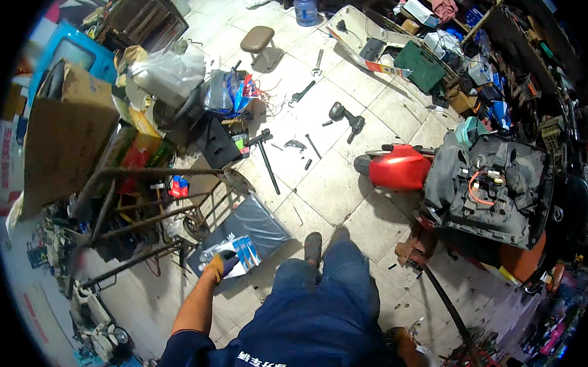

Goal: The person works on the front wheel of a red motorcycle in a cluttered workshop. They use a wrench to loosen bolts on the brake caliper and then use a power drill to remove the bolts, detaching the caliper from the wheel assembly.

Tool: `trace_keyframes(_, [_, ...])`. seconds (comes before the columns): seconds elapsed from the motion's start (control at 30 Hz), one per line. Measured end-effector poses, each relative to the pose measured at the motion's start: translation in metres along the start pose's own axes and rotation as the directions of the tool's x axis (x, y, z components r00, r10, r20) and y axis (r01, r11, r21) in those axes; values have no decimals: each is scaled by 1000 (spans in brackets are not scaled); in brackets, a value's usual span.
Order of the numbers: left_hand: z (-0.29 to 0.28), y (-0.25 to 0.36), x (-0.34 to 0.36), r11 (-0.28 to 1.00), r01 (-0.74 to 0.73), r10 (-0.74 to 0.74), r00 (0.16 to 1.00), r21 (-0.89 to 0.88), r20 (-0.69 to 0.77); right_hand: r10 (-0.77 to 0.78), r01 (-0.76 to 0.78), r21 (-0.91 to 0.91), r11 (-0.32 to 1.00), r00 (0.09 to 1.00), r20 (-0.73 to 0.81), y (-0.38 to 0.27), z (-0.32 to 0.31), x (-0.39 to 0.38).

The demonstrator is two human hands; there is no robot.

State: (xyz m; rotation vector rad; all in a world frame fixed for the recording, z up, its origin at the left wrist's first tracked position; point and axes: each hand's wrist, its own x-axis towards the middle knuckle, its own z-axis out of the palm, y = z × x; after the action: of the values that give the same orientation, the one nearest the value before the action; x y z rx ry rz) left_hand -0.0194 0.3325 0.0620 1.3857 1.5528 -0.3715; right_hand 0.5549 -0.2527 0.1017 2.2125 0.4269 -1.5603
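My left hand point(221, 263), in a yellow-and-dark glove, grips a blue-and-white flat package point(244, 251) over a dark grey rectangular pad point(258, 220) that lies beside a rusty metal frame point(149, 220). My right hand point(399, 339) hangs low beside my right leg, partly hidden by my shirt and in shadow; its fingers are unclear. On the tiled floor ahead lie a cordless power tool point(346, 120), an adjustable wrench point(302, 92), a long black bar point(268, 166) and small loose parts.
A red scooter point(397, 167) with exposed underseat wiring stands at right, near a floor jack with long handle point(443, 295). Cardboard point(66, 144) and bagged items crowd the left. Farther off are a small stool point(257, 41), a water jug point(305, 10) and cluttered shelving point(483, 67).
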Motion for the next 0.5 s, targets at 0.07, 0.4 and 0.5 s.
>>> trace_keyframes(0.07, [-40,65,28,991,-71,69,997,-112,-21,125,-126,86,988,992,8,-19,-18,-15])
trace_keyframes(0.4, [-175,146,134,984,-70,72,997,163,-2,150,-258,355,898,940,306,-290,-165,111])
trace_keyframes(0.5, [-184,222,135,993,111,-115,990,49,85,171,-345,406,846,898,406,-354,-228,120])
